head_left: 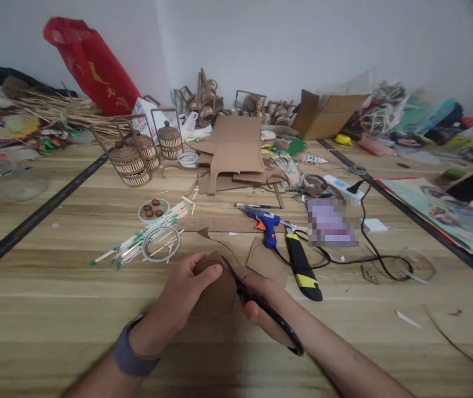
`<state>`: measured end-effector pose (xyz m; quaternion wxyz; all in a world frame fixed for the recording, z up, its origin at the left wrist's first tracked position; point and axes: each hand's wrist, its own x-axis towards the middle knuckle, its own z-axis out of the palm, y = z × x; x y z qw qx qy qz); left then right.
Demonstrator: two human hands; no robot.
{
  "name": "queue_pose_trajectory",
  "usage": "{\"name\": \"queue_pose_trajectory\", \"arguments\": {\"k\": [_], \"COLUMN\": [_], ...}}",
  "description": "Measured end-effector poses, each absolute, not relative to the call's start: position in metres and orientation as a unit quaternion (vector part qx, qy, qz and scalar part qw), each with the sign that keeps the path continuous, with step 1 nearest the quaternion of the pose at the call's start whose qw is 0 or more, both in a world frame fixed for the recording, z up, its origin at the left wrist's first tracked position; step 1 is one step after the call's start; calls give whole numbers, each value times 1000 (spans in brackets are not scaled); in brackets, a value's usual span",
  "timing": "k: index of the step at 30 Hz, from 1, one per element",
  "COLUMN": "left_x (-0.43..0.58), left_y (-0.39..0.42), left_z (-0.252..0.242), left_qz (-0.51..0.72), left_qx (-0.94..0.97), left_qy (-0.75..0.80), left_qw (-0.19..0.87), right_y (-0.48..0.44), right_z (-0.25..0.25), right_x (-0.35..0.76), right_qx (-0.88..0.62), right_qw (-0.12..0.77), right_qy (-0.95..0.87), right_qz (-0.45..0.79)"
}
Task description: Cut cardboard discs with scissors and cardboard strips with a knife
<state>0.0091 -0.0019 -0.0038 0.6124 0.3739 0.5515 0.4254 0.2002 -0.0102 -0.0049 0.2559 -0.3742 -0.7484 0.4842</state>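
While the left hand pinches a rounded brown cardboard piece between thumb and fingers, the right hand grips black loop-handled scissors, blades just beside the left thumb.

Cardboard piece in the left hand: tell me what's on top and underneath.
The thumb of the left hand lies on top of the cardboard piece; black scissors are at its right edge. The cardboard hides whatever is directly underneath.

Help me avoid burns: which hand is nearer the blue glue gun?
Right. The right hand is just below the blue glue gun in view; the left hand is farther, below and left.
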Motion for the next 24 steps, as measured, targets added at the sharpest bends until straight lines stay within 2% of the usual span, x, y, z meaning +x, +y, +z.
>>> {"name": "queue_pose_trajectory", "arguments": {"k": [19, 24], "left_x": [8, 9], "left_y": [-2, -1], "left_z": [-5, -4], "left_qz": [429, 429], "left_qx": [401, 379], "left_qy": [542, 548], "left_qw": [601, 610], "right_y": [-15, -15], "right_z": [-8, -12], "right_x": [200, 200], "right_qx": [-357, -378], "right_qw": [292, 278], "right_qy": [-706, -705], "right_qz": [538, 532]}}
